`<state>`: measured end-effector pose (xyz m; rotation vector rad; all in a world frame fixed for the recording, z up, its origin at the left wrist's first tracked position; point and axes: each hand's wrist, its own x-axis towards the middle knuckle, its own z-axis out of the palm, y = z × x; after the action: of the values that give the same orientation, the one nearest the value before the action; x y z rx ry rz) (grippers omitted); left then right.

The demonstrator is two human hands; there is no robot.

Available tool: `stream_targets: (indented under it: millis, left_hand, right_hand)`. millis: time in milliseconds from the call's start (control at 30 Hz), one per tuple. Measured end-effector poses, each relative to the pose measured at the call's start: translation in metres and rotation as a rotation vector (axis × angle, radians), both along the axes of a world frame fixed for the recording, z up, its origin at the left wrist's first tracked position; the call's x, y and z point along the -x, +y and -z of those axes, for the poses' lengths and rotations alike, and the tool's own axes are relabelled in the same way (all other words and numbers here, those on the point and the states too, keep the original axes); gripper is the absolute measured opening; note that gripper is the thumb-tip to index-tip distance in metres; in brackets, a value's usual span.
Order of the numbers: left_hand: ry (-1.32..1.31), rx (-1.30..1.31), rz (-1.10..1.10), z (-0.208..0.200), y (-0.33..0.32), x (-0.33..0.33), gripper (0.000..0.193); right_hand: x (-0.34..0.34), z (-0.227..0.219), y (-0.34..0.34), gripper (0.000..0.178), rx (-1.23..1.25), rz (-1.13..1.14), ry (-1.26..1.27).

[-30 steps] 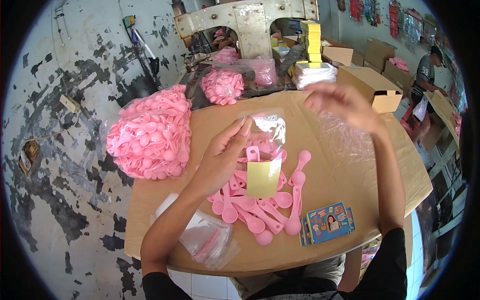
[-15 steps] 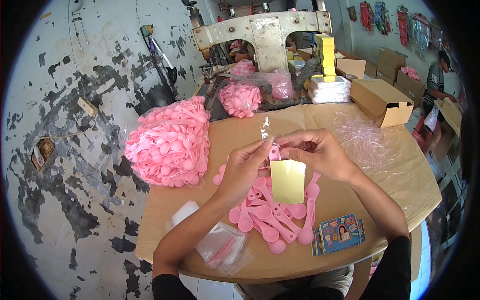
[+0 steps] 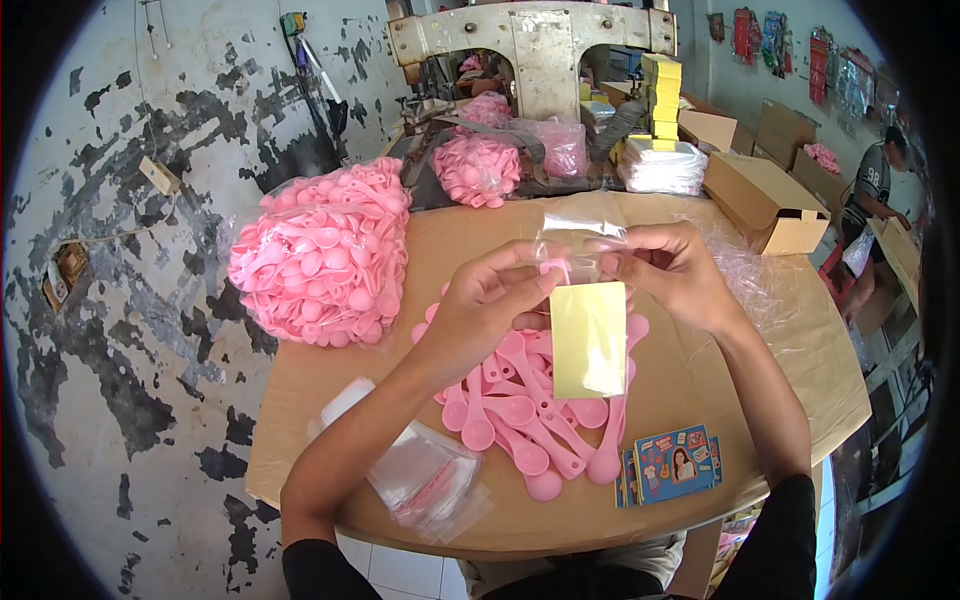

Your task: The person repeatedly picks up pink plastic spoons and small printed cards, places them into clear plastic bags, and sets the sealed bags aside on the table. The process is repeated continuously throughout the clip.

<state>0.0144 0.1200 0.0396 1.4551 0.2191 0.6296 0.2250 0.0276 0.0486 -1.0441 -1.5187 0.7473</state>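
Above the middle of the table, my left hand point(image 3: 490, 298) and my right hand point(image 3: 672, 275) pinch the upper part of a clear plastic bag point(image 3: 580, 238) from either side. Inside the bag hangs a pale yellow card point(image 3: 588, 342), its plain face toward me. A bit of pink plastic, seemingly a spoon end point(image 3: 553, 267), shows by my left fingertips; the rest of it is hidden behind the card. Beneath my hands lies a loose heap of pink measuring spoons point(image 3: 515, 410).
Flat clear bags point(image 3: 425, 480) lie front left, and blue printed cards point(image 3: 675, 465) front right. A big bag of pink spoons point(image 3: 320, 255) stands at the left. Toward the back are a cardboard box point(image 3: 765, 200), yellow stacks point(image 3: 660, 95) and a metal machine point(image 3: 545, 70). A person point(image 3: 880, 200) works at far right.
The bag's upper part is now spread wider between my hands, which have moved apart. The yellow card has shifted slightly up and right and faces me more squarely. My view has shifted a little.
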Motion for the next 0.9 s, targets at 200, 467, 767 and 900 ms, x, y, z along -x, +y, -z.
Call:
stream_targets:
  millis: [200, 467, 767, 900]
  left_hand:
    - [-0.015, -0.354, -0.050, 0.002, 0.010, 0.005, 0.023]
    - [0.054, -0.189, 0.040, -0.004, 0.011, 0.011, 0.011]
    - [0.067, -0.394, 0.036, 0.001, 0.012, 0.009, 0.030]
    - [0.038, -0.395, 0.093, 0.001, 0.004, 0.010, 0.032]
  right_hand:
    - [-0.016, 0.001, 0.003, 0.022, -0.367, -0.111, -0.390]
    - [-0.016, 0.000, 0.001, 0.030, -0.435, -0.122, -0.485]
    - [-0.004, -0.006, -0.010, 0.018, -0.327, 0.022, -0.302]
    - [0.013, -0.021, -0.029, 0.027, 0.176, -0.017, -0.286]
